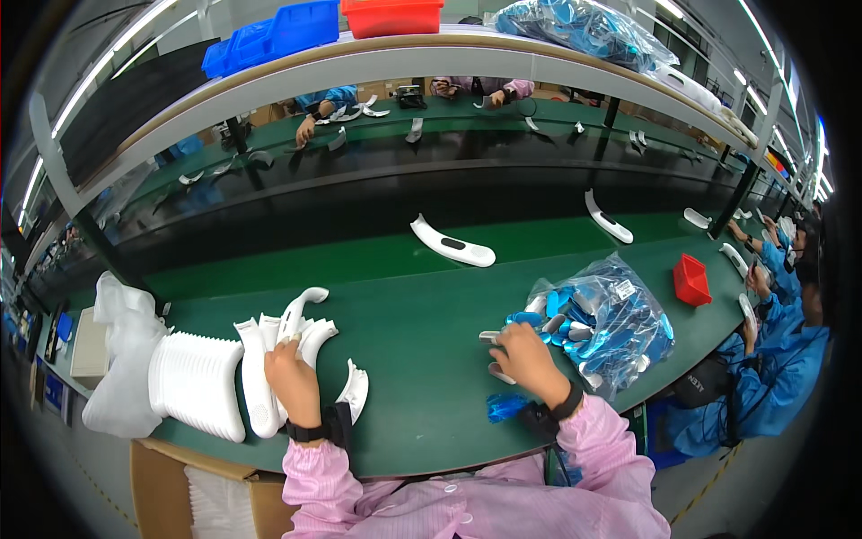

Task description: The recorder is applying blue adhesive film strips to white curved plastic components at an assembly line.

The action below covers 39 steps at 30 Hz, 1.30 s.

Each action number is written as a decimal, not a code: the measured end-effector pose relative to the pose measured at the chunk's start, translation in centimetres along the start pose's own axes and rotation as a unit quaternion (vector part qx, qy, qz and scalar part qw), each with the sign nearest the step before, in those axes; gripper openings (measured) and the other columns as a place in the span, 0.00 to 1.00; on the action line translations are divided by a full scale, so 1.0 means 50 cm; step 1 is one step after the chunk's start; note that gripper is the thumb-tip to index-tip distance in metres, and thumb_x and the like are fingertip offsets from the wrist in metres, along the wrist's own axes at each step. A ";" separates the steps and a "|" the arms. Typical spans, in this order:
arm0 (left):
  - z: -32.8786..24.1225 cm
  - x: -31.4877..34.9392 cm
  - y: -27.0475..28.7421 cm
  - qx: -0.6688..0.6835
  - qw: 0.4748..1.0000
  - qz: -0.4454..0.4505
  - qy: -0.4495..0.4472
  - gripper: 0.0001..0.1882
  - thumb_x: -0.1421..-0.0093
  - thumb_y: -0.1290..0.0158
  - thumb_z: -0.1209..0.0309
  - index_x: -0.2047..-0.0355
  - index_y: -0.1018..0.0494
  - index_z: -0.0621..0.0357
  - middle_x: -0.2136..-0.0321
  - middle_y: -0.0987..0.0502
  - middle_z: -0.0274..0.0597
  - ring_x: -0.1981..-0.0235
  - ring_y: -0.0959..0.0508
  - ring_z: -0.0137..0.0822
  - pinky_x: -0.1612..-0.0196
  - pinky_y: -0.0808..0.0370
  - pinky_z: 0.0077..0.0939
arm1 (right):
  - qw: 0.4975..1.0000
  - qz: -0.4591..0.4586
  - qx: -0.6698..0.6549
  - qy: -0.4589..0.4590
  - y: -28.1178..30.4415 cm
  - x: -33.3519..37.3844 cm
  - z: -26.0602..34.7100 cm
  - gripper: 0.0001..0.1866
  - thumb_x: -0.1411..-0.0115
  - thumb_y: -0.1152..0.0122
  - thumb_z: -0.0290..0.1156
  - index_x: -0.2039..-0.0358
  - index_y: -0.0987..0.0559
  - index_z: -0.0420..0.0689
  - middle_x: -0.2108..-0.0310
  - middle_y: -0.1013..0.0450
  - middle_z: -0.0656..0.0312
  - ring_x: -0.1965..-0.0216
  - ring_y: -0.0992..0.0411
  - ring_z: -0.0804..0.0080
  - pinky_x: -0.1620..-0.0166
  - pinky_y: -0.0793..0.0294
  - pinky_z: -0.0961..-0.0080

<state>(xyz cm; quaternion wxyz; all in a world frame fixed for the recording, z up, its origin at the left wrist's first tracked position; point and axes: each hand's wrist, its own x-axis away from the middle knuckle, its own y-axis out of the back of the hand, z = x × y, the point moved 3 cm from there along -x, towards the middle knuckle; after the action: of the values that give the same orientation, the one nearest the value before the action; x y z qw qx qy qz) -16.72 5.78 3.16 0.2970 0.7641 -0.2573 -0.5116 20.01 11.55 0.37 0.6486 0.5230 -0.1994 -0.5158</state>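
My left hand (pixel 292 382) is closed round a curved white plastic shell (pixel 303 310), over a small cluster of similar white shells (pixel 258 377). One more white shell (pixel 355 388) lies just right of that wrist. My right hand (pixel 530 357) is closed, its fingertips at a small oval grey cover (pixel 489 338). Below those fingers a second oval piece (pixel 501 373) partly shows. Right beside this hand, a clear plastic bag (pixel 628 310) spills out many small oval covers with blue film. Crumpled blue film (pixel 507 407) lies by the right wrist.
Stacked white shells (pixel 196 386) and a white foam bag (pixel 121 350) stand at left. Two white shells (pixel 453 244) (pixel 611 220) rest on the far green strip. A red bin (pixel 691 280) stands at right, near co-workers in blue (pixel 772 359). A shelf (pixel 404 65) spans above.
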 end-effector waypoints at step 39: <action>-0.310 0.207 0.012 0.506 0.719 0.476 0.002 0.18 0.41 0.44 0.75 0.51 0.30 0.63 0.66 0.22 0.43 0.68 0.24 0.33 0.66 0.29 0.25 | 0.874 0.040 -0.472 -0.104 0.037 0.123 0.116 0.05 0.42 0.37 0.22 0.68 0.24 0.37 0.70 0.31 0.64 0.70 0.30 0.82 0.70 0.30 0.85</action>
<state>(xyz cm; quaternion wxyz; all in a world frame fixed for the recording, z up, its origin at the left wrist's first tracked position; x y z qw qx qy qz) 1.29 1.09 1.72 0.0708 0.5786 -0.8069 -0.0951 18.63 3.28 2.45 0.8139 0.0895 -0.0191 -0.5738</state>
